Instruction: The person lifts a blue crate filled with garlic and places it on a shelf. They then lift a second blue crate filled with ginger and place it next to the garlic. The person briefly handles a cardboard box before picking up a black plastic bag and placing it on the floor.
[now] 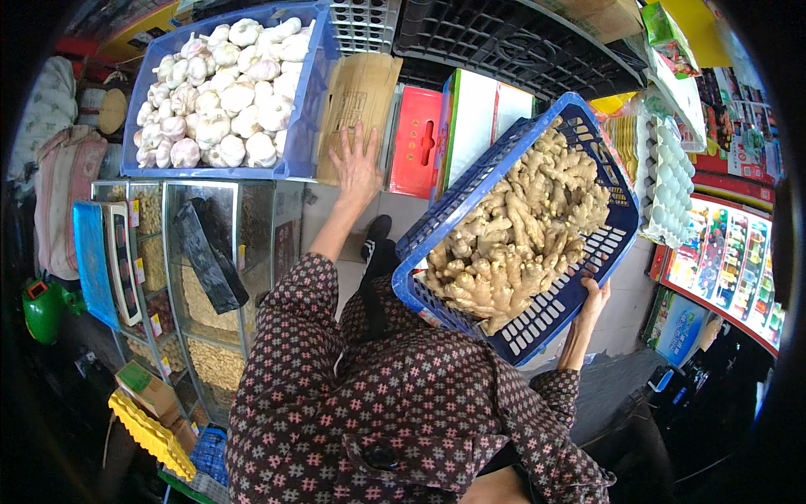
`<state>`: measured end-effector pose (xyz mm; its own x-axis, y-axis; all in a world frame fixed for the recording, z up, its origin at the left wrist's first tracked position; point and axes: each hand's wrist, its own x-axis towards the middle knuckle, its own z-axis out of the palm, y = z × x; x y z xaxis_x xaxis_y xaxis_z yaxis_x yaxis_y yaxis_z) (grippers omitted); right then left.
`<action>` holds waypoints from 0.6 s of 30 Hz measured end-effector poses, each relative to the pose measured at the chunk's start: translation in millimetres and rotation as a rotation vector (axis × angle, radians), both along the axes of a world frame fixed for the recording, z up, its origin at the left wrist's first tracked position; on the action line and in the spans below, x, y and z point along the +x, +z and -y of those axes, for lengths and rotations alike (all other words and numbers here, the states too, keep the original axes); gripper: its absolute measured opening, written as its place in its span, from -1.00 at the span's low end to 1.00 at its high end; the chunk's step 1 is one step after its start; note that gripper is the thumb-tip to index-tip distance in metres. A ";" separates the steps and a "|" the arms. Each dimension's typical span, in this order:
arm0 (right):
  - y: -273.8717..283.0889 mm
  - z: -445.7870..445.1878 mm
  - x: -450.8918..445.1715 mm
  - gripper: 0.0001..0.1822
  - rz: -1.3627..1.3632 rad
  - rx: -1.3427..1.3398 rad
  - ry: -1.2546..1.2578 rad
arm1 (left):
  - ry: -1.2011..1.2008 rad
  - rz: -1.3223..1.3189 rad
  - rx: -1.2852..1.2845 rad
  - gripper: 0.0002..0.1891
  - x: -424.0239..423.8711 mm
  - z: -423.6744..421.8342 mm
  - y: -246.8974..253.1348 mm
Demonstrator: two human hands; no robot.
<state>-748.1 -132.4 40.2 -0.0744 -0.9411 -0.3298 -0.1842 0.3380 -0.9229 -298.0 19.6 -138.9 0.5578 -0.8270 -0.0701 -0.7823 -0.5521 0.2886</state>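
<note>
My right hand [594,301] grips the side of a blue plastic basket [623,252], which is tilted against my body on the right. Ginger roots [516,239] are heaped in the basket. With fingers spread, my left hand [359,164] rests on a brown cardboard piece [359,82] and grips nothing. Left of that cardboard stands a blue plastic crate [306,107] filled with white garlic bulbs [214,126]. A red box [414,142] and a white and green box [469,126] lie between the cardboard and the basket.
Glass-fronted bins [214,327] of nuts or dried goods stand at the left, with a black wrapped bundle [211,255] on top. Black plastic crates [504,44] are at the back. Egg trays [667,176] sit right of the basket, near a lit display [724,264]. Tiled floor [308,214] shows below.
</note>
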 end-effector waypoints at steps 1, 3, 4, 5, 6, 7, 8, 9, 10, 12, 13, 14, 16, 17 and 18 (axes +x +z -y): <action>-0.6 -2.4 2.9 -0.30 0.005 -0.001 0.002 | -0.025 -0.001 0.023 -0.08 0.7 -5.4 -4.2; 0.5 -3.8 6.4 -0.32 0.010 -0.009 0.011 | -0.019 0.020 0.072 -0.11 -4.7 -0.7 -12.5; 2.0 -2.9 6.7 -0.33 -0.009 -0.012 0.015 | -0.014 0.029 0.094 -0.12 -7.7 2.8 -15.4; 3.4 -2.4 7.2 -0.34 -0.027 -0.014 0.019 | 0.002 0.052 0.090 -0.13 -5.7 6.9 -18.9; 4.2 -2.5 4.7 -0.36 -0.049 -0.016 0.021 | 0.015 0.073 0.087 -0.14 -2.9 13.8 -22.0; 4.7 -2.3 2.5 -0.37 -0.063 -0.023 0.019 | 0.029 0.093 0.084 -0.15 -1.7 19.2 -24.8; 5.0 -2.0 0.5 -0.39 -0.077 -0.030 0.019 | 0.028 0.087 0.100 -0.14 -3.1 22.2 -27.0; 3.7 -4.5 5.9 -0.40 -0.086 -0.034 0.019 | 0.023 0.092 0.121 -0.14 -0.7 20.2 -30.9; 4.2 -8.3 11.4 -0.43 -0.057 -0.018 0.008 | 0.018 0.097 0.141 -0.13 0.2 18.3 -34.5; 4.3 -12.0 15.5 -0.43 -0.053 0.006 -0.010 | 0.015 0.134 0.185 -0.13 -0.7 19.8 -38.5; 5.6 -11.8 16.1 -0.44 -0.048 0.014 -0.019 | 0.017 0.167 0.209 -0.13 -2.9 23.0 -38.9; 4.2 -10.2 12.3 -0.43 -0.041 0.030 -0.012 | 0.020 0.200 0.233 -0.14 -3.6 25.2 -39.1; 0.5 -8.6 4.6 -0.41 -0.030 0.065 -0.004 | 0.025 0.062 0.239 -0.15 -1.0 27.4 -28.6; -2.2 -8.4 1.0 -0.40 -0.011 0.039 -0.001 | 0.027 -0.007 0.243 -0.15 1.0 28.8 -23.3; -0.3 -8.2 5.2 -0.38 0.007 0.016 0.006 | 0.043 -0.009 0.182 -0.17 1.9 29.0 -22.5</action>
<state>-742.9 -124.2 39.9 -0.0668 -0.9361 -0.3454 -0.1795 0.3518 -0.9187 -296.2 -9.4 -161.4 0.5911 -0.7755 -0.2216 -0.7547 -0.6288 0.1872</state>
